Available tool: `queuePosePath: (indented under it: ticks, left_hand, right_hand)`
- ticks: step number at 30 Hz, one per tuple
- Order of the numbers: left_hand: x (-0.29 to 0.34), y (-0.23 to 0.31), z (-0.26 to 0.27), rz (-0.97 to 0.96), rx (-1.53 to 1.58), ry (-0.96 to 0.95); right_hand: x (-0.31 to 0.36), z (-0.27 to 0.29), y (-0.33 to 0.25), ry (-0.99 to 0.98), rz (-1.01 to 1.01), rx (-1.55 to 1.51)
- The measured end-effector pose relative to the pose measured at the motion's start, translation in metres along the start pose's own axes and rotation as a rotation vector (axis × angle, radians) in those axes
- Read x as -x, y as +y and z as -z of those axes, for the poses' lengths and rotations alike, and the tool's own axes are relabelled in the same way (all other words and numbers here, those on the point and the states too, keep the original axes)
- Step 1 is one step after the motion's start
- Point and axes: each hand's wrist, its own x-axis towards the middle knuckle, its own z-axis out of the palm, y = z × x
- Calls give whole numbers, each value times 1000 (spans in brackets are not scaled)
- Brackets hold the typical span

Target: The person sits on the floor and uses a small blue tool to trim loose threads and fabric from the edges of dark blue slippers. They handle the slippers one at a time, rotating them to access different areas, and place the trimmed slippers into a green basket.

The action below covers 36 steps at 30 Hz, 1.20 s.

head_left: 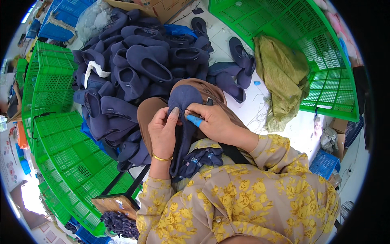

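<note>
A dark navy fabric slipper [185, 96] lies across my lap with its rounded toe pointing away from me. My left hand [163, 129] pinches its left edge, thumb on top, and wears a gold bangle at the wrist. From the right, my right hand [213, 123] grips the slipper's opening with bent fingers; blue tape wraps one finger. Whether it also holds something small, such as a needle, is hidden. Small dark fabric pieces [203, 162] rest on my lap just below the slipper.
A large heap of navy slippers [142, 65] lies ahead and left. Green plastic crates [48, 81] line the left side, and another green crate [325, 40] stands at the right. An olive sack [280, 77] lies on the floor beside it. A wooden stool [118, 204] is at lower left.
</note>
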Motion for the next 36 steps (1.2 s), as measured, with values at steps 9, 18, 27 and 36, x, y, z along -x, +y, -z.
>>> queuePosePath:
  ticks: [9, 18, 27, 36]
  left_hand:
    - [-1, 7, 4, 168, 142, -42]
    - [1, 9, -1, 200, 180, -25]
    - [6, 0, -1, 98, 102, -57]
    - [11, 3, 0, 49, 10, -20]
  right_hand:
    - [7, -2, 3, 5, 11, 173]
    - [6, -17, 6, 81, -26, 122]
    - [-1, -19, -10, 94, 121, 27]
    - [-10, -5, -9, -6, 104, 128]
